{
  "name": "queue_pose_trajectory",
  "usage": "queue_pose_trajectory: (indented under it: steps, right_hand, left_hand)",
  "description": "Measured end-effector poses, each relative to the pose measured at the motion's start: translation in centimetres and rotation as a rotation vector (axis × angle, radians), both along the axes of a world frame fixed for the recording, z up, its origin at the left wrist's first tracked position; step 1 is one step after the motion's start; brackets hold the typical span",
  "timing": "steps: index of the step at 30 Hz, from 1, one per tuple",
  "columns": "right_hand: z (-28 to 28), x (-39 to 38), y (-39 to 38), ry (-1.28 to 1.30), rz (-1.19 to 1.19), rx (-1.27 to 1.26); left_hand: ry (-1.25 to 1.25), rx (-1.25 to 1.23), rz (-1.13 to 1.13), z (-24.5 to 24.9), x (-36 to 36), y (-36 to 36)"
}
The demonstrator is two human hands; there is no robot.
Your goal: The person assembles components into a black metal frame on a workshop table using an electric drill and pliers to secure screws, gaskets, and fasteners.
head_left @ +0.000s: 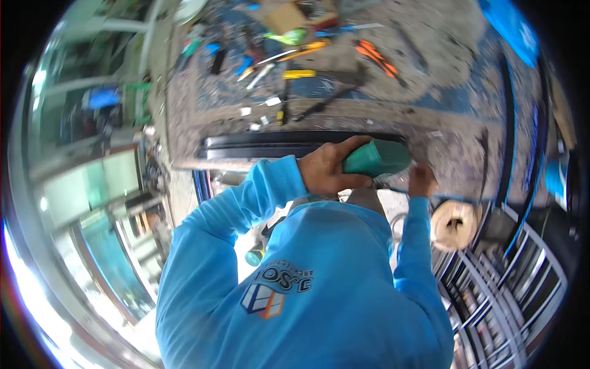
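My left hand (pixel 326 170) is closed around a green box-like object (pixel 381 157) with rounded edges. Its exact kind does not show. Along the near edge of the worktable lies a long black metal profile (pixel 264 145) with lengthwise grooves. The green object covers part of its right end. My right hand (pixel 423 179) is just right of the green object, at the table's edge. Motion blurs its fingers, and I cannot make out whether it holds anything.
The worktable (pixel 455 132) holds orange-handled pliers (pixel 376 58), a yellow-handled tool (pixel 300 74), a cardboard box (pixel 284 18) and several other tools. A blue bag (pixel 510 31) is at far right. Below right are a round tan spool (pixel 455 224) and a metal rack (pixel 491 301).
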State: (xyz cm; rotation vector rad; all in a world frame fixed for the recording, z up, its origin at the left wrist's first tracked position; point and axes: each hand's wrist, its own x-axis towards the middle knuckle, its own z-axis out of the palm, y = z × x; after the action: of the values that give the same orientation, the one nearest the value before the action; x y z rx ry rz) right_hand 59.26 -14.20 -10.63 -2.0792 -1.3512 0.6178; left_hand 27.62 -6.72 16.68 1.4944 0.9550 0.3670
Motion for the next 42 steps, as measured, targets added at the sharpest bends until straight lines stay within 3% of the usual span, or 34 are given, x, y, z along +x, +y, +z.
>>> queue_pose_trajectory:
  steps: [1, 3, 4, 5, 7, 9, 11, 12, 13, 15, 16, 22, 25, 26, 27, 28, 31, 35, 37, 39, 42]
  right_hand:
    - [0.2, 0.1, 0.2, -0.035, -0.008, -0.065]
    - [-0.9, 0.6, 0.5, 0.126, -0.092, -0.019]
    - [-0.9, 0.7, 1.1, 0.038, -0.047, 0.000]
    - [-0.9, 0.7, 1.6, -0.053, -0.011, 0.019]
    - [-0.3, 0.0, 2.6, -0.105, 0.002, 0.038]
    - [1.4, 0.0, 3.3, -0.037, -0.043, 0.022]
    - [3.3, 0.0, 3.2, -0.119, -0.041, 0.052]
    - [4.1, -0.4, 3.2, -0.128, -0.044, 0.081]
    - [4.9, -0.4, 3.1, -0.143, -0.046, 0.108]
    - [6.7, -2.0, 3.2, -0.130, 0.025, 0.176]
    - [7.2, -2.8, 3.2, -0.115, 0.047, 0.168]
    - [10.5, -10.8, 4.4, 0.046, 0.081, 0.112]
    - [10.9, -14.6, 5.8, 0.036, 0.105, 0.162]
    - [10.5, -15.4, 6.3, 0.027, 0.142, 0.160]
    - [10.2, -16.3, 7.0, 0.021, 0.183, 0.160]
    - [9.7, -17.3, 8.0, 0.016, 0.208, 0.190]
    - [8.2, -19.8, 10.6, 0.064, 0.212, 0.230]
    - [7.5, -21.0, 13.4, 0.198, 0.083, 0.164]
    - [6.7, -20.6, 14.4, 0.174, 0.063, 0.169]
    - [6.4, -20.6, 15.5, 0.149, 0.130, 0.236]
    - [5.5, -21.1, 18.3, 0.087, 0.234, 0.218]
  left_hand:
    - [-0.160, -0.201, 0.154, 0.6, -2.1, -0.6]
    - [-0.529, -0.575, 0.422, 2.1, -6.4, -2.0]
    - [-0.797, -0.821, 0.395, 1.9, -9.3, -3.1]
    - [-0.892, -0.785, 0.446, 1.3, -11.8, -4.4]
    - [-0.768, -0.619, 0.580, 2.6, -16.2, -5.7]
    - [-0.350, -0.208, 0.719, 4.6, -19.1, -5.3]
    - [0.060, 0.109, 0.638, 3.4, -22.7, -3.6]
    - [0.251, 0.234, 0.661, 0.0, -25.2, -3.1]
    - [0.640, 0.383, 0.636, -2.3, -27.6, -2.3]
    - [0.946, 0.355, 0.677, -8.3, -32.9, 0.1]
    - [0.970, 0.487, 0.692, -11.4, -35.6, 1.1]
    - [1.211, 0.352, 0.843, -19.3, -37.5, 2.4]
    - [0.812, 0.821, 0.745, -16.6, -28.8, 3.6]
    - [0.420, 0.666, 0.724, -19.3, -25.4, 4.0]
    - [0.357, 0.458, 0.534, -16.2, -20.8, 4.5]
    - [0.289, 0.646, 0.337, -17.6, -17.7, 5.8]
    - [0.536, 0.524, 0.300, -19.9, -9.7, 7.8]
    - [0.400, 0.508, 0.367, -21.3, -9.6, 10.2]
    - [0.249, 0.567, 0.394, -16.8, -12.9, 8.6]
    - [0.010, 0.273, 0.464, -11.8, -17.1, 6.0]
    - [0.000, 0.283, 0.561, -5.7, -21.2, 3.0]
